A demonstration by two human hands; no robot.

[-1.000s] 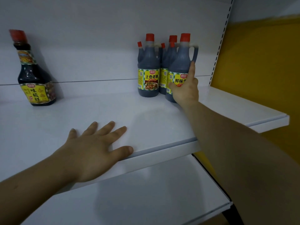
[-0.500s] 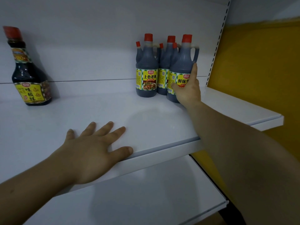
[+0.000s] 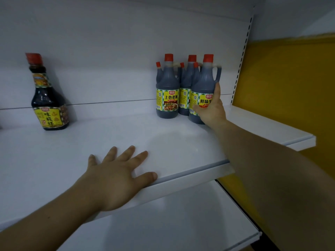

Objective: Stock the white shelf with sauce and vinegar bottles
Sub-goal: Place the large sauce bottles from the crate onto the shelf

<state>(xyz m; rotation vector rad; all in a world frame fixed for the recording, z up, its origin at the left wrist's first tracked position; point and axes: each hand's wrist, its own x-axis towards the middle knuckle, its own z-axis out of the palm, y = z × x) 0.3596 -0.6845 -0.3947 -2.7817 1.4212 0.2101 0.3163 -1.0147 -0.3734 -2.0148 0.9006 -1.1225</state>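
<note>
Fingers (image 3: 217,91) of the right hand (image 3: 211,111) curl round the front sauce bottle (image 3: 204,82), thumb on its label, arm stretched long toward the back right of the shelf (image 3: 163,142). It stands upright, tight against the other bottles (image 3: 167,87). Left hand (image 3: 116,174) lies flat, fingers spread, thumb at the front edge. A wide stretch of shelf runs left to a squat bottle (image 3: 48,98).

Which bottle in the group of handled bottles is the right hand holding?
The front right bottle, nearest the yellow wall: the right hand wraps its label. The other handled bottles stand untouched to its left.
</note>
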